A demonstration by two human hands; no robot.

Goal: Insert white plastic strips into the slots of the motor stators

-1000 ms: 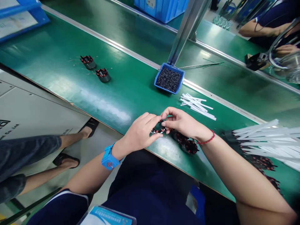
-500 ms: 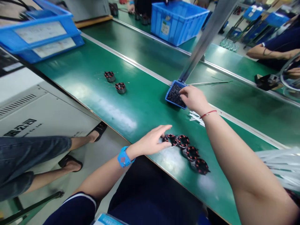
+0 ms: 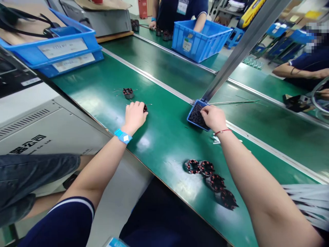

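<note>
My left hand is closed over a motor stator on the green table, covering most of it. Just beyond it lies a second stator with thin wires sticking out. Fingers pinched together, my right hand dips into a small blue bin of short black tube-like pieces. Whether a piece is between those fingertips is hidden. Several more stators with reddish-orange windings stand in a touching row nearer to me.
White strips lie partly behind my right wrist, beside a metal rail. A slanted metal post rises behind the bin. Stacked blue trays are at far left, a large blue crate at the back. Co-workers sit across and at right.
My left hand has left the row of stators and moved up and left onto one of the two wired stators. My right hand stays at the small bin. The view has shifted slightly.
</note>
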